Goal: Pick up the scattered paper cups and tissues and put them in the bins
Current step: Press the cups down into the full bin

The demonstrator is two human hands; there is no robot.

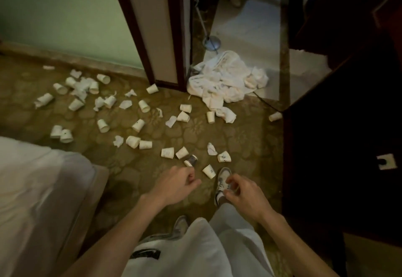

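arms reach forward; left hand [179, 185] and right hand [244, 197] have loosely curled fingers [234, 180].

Single view, head-worn and wide-angle. It faces forward and steeply down over the person's own chest and legs. The left hand [178, 184] and right hand [243, 194] lie low in centre frame, close to the lens. Beyond the hands, the olive flower-patterned carpet [130, 174] runs to a pale green wall [65, 15]. A white-sheeted bed corner [39, 189] lies left of the left hand, and a dark wooden cabinet [337, 146] right of the right hand.
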